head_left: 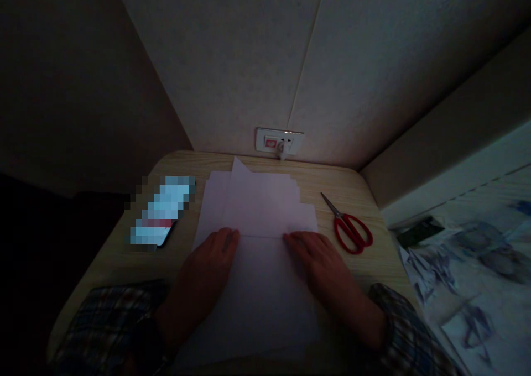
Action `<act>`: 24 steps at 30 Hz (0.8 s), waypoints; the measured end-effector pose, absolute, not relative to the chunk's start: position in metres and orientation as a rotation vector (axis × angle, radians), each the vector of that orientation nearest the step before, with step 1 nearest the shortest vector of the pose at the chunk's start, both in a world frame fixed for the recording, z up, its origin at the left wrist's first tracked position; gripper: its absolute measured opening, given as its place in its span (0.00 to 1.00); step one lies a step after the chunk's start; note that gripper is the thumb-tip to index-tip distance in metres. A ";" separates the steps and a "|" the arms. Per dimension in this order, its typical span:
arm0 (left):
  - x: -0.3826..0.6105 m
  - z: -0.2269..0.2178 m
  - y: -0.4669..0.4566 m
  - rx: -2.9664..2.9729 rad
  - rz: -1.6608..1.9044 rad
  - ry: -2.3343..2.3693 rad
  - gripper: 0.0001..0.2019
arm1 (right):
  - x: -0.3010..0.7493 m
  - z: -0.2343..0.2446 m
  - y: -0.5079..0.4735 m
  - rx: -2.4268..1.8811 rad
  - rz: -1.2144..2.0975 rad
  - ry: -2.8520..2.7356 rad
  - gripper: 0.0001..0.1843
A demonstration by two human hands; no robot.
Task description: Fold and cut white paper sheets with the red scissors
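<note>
White sheets of paper (pixel 265 202) lie stacked unevenly on the small wooden table, with one pointed corner sticking up at the back. Nearer to me lies a large white sheet (pixel 265 293), its straight upper edge running across between my hands. My left hand (pixel 209 260) grips this edge on the left, fingers bent together and fingertips at the line. On the other side my right hand (pixel 321 262) holds the same edge, its fingers drawn together. Dim light hides the thumbs in part. Red-handled scissors (pixel 352 232) rest to the right of the papers, blades pointing away.
A lit phone (pixel 166 204), blurred out, lies on the table's left side. The wooden table (pixel 336 177) meets a wall holding a socket (pixel 280 141) with a plug in it. To the right, below table height, is a patterned surface (pixel 489 265).
</note>
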State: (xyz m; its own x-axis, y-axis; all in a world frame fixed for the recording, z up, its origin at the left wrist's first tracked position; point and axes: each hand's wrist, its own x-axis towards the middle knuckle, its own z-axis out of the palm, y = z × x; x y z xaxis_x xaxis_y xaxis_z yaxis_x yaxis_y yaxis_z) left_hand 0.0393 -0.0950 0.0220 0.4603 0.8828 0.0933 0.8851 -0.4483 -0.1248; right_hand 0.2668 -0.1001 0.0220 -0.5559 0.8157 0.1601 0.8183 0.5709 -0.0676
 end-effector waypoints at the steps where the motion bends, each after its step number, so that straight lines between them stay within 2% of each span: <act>1: 0.041 0.023 -0.095 -2.560 0.000 -1.565 0.23 | 0.258 0.021 -0.099 -1.335 0.010 -2.637 0.22; 4: 0.049 0.026 -0.096 -2.556 0.112 -1.566 0.27 | 0.233 0.019 -0.092 -1.242 0.058 -2.659 0.18; 11: 0.054 0.023 -0.100 -2.492 0.135 -1.393 0.24 | 0.227 0.018 -0.091 -1.225 0.051 -2.692 0.14; 19: 0.033 0.029 -0.099 -2.661 0.164 -1.532 0.24 | 0.277 0.024 -0.103 -1.337 0.031 -2.643 0.16; 24: 0.031 0.022 -0.094 -2.706 0.043 -1.627 0.21 | 0.277 0.025 -0.107 -1.416 0.067 -2.591 0.18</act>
